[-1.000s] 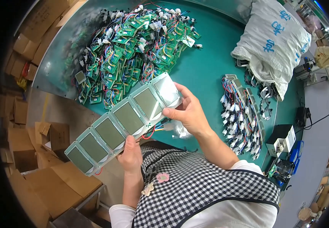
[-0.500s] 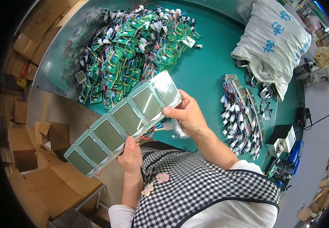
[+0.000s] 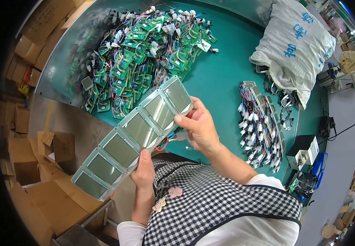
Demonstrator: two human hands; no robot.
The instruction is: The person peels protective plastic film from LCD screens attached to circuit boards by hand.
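Observation:
Both hands grip a long panel of joined circuit boards (image 3: 121, 150), each section bearing a grey LCD screen. It slants from lower left to upper right in front of my apron. My left hand (image 3: 144, 172) is closed on the lower edge near the middle, thumb on the front. My right hand (image 3: 200, 127) pinches the upper right end, thumb on the front and fingers behind. Red and blue wires (image 3: 167, 141) with a pale connector hang from the panel's underside. Light glares off some of the screens.
A big heap of green circuit boards with wires (image 3: 144, 53) lies beyond the panel on the green table (image 3: 216, 88). At right lie stacked wired panels (image 3: 261, 123), a white woven sack (image 3: 290, 45) and a metal-and-black box (image 3: 303, 151). Cardboard boxes (image 3: 62, 201) stand at lower left.
The panel has tilted slightly and its lower left end has dropped a little, so the glare has moved from the top screen to middle ones. Both hands keep their hold.

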